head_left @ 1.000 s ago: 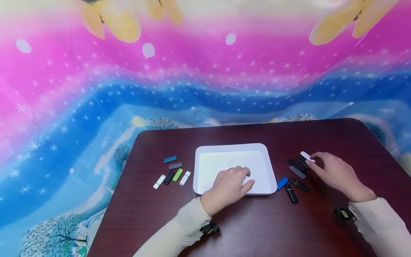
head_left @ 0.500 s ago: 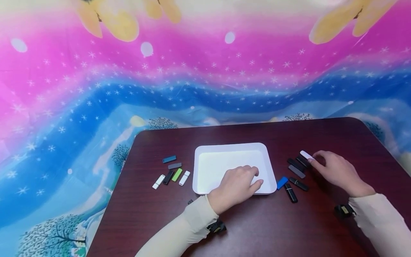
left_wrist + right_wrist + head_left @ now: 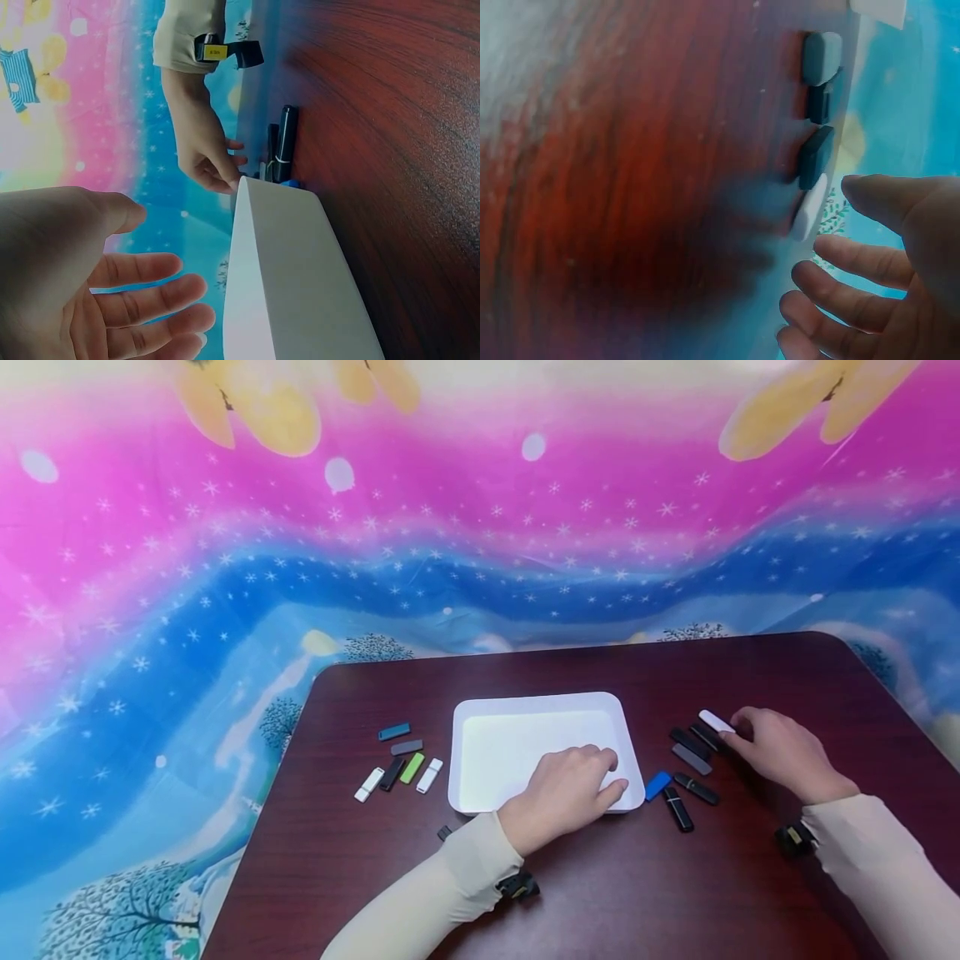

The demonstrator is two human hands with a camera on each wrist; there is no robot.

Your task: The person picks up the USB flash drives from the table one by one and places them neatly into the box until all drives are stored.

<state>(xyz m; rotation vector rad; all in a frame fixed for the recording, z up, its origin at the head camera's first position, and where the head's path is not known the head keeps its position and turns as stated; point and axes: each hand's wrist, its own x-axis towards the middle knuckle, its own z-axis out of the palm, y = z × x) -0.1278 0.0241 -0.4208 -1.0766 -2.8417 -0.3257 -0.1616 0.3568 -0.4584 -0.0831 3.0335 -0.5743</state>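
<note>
Over the near right part of the white tray (image 3: 547,702), the left hand (image 3: 566,789) hovers with relaxed fingers and holds nothing; the left wrist view shows its spread fingers (image 3: 150,300) beside the tray wall (image 3: 307,262). At the right end of the right-hand group, the right hand (image 3: 787,752) is at the white stick (image 3: 716,722). In the right wrist view its thumb and fingers (image 3: 862,262) are apart, with the white stick (image 3: 810,208) just beyond them. Dark sticks (image 3: 816,157) lie alongside; whether a fingertip touches the white one is unclear.
Left of the tray lie several sticks: teal (image 3: 393,732), grey (image 3: 407,747), green (image 3: 412,768), black (image 3: 392,773) and white. A small dark piece (image 3: 444,832) shows by the left sleeve. Right of the tray are blue (image 3: 657,786), grey (image 3: 692,758) and black (image 3: 678,810) sticks.
The left hand has drifted right across the tray, uncovering the small dark piece near its sleeve. The right hand has shifted slightly, showing more of the white stick. The sticks appear unmoved.
</note>
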